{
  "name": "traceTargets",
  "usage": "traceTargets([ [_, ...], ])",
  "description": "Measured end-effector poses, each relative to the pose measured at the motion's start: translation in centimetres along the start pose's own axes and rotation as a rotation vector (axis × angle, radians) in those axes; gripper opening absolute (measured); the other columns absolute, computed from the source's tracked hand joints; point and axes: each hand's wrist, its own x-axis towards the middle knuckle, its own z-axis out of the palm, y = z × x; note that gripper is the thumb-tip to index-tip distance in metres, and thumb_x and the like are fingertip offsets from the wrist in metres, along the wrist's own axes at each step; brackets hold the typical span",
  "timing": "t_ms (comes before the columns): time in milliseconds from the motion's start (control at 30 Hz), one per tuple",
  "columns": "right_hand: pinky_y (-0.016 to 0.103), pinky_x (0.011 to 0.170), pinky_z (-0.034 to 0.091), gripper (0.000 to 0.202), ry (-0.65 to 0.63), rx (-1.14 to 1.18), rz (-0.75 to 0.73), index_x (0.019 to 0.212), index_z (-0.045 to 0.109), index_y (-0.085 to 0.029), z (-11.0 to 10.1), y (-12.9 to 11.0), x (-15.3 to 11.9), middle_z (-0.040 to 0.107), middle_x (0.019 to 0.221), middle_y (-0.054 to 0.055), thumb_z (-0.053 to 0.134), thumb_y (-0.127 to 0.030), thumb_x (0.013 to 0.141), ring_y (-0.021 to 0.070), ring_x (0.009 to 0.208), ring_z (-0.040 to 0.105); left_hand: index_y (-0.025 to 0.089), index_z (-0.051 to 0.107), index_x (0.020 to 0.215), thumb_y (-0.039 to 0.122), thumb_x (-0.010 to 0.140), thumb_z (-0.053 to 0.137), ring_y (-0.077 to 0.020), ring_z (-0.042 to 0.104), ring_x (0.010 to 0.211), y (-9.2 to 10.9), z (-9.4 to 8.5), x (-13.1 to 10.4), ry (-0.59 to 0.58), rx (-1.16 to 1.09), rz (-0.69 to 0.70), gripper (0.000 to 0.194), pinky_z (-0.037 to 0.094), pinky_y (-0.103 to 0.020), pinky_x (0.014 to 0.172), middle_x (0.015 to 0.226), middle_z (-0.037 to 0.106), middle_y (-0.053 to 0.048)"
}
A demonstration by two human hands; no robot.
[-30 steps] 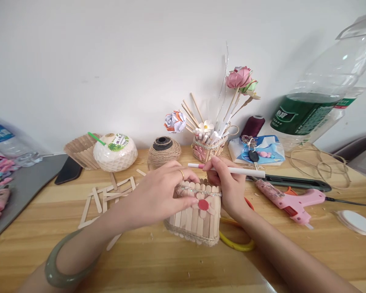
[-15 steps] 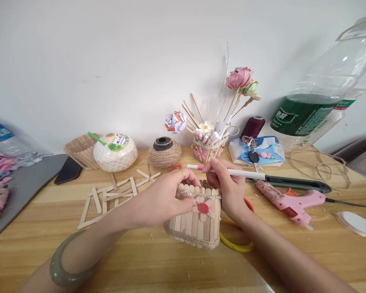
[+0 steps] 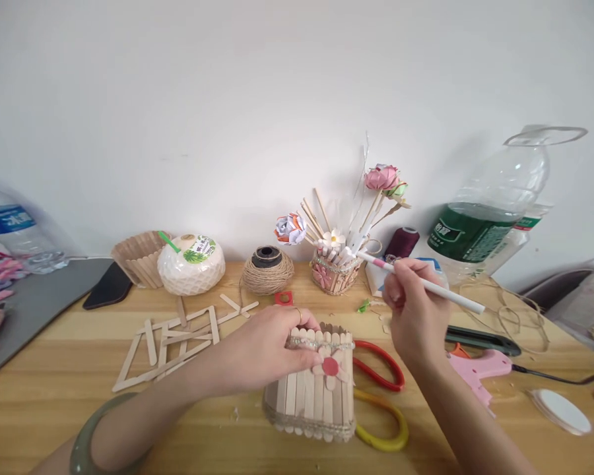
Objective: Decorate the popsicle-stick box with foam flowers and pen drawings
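My left hand (image 3: 272, 349) grips the left rim of a small basket made of wooden sticks (image 3: 311, 402), thumb outside and fingers over the top edge. A stick flower with a red centre (image 3: 330, 367) decorates its front, below a glittery trim. My right hand (image 3: 418, 310) pinches a white pen with a pink band (image 3: 450, 293), held slanting. The pen's tip reaches near a decorated pen holder (image 3: 336, 276) full of pens, sticks and paper flowers. Red and yellow scissor handles (image 3: 383, 366) stick out at the right of the basket.
Behind stand a twine spool (image 3: 267, 272), a white coconut with a green straw (image 3: 192, 267) and a large bottle (image 3: 475, 227). Joined sticks (image 3: 163, 346) lie at the left; a pink glue gun (image 3: 485, 369) and white discs (image 3: 561, 412) lie at the right.
My right hand has moved away from the basket to the right, carrying the pen towards the pen holder. My left hand still holds the basket. The view has tilted up.
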Motion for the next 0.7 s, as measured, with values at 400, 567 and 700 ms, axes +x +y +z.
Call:
traceTargets([
  [400,0.028,0.051,0.035,0.030,-0.063,-0.775,-0.219,0.084,0.060,-0.020,-1.6,-0.5,3.6,0.060,0.064,0.001,0.056,-0.049,0.082,0.0154,0.052,0.049,0.021,0.058,0.095,0.032,0.083,0.052,-0.0180,0.055,0.075,0.0,-0.2,-0.2,-0.055,-0.001,-0.004,0.018,0.036,-0.026,0.062,0.083,0.063,0.001],
  [567,0.033,0.064,0.040,0.023,-0.187,-1.011,-0.231,0.075,0.060,-0.020,0.0,-0.5,6.1,0.066,0.067,0.005,0.054,-0.040,0.086,0.0228,0.065,0.061,0.021,0.059,0.095,0.033,0.084,0.052,-0.0197,0.056,0.080,0.3,-0.3,-0.4,-0.057,0.036,0.020,0.017,0.037,-0.027,0.066,0.089,0.065,0.000],
  [700,0.034,0.071,0.047,0.023,-0.278,-1.168,-0.197,0.088,0.063,-0.016,0.7,0.5,7.6,0.068,0.079,0.006,0.053,-0.037,0.093,0.0221,0.078,0.064,0.022,0.059,0.096,0.032,0.084,0.052,-0.0219,0.058,0.087,0.5,-0.4,-0.4,-0.063,0.043,0.023,0.017,0.039,-0.028,0.070,0.093,0.067,-0.001],
])
